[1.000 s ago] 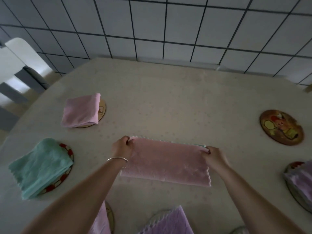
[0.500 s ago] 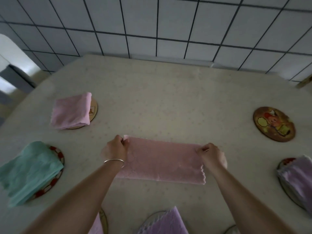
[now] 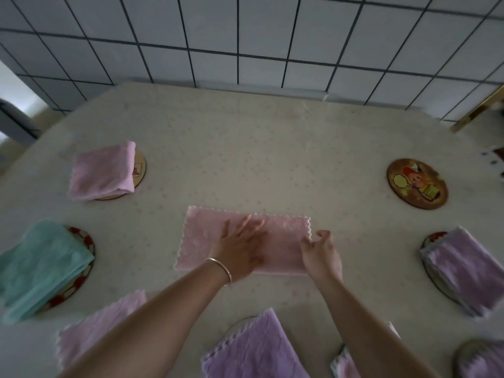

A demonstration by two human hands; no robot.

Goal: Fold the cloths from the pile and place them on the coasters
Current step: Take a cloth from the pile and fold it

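Note:
A pink cloth, folded into a long strip, lies flat in the middle of the table. My left hand rests flat on its centre, fingers spread. At the strip's right end my right hand curls loosely beside the zigzag edge, and whether it pinches the cloth is unclear. A bare round coaster with a cartoon picture sits at the right. Folded cloths lie on coasters: pink far left, green left, purple right.
More cloths lie near the front edge: a pink one, a purple one on a coaster, and others at the lower right. A tiled wall rises behind the cream tablecloth.
My left hand let go of the strip's left end and moved right onto its middle, flat. My right hand stays at the right end. The camera tilted down.

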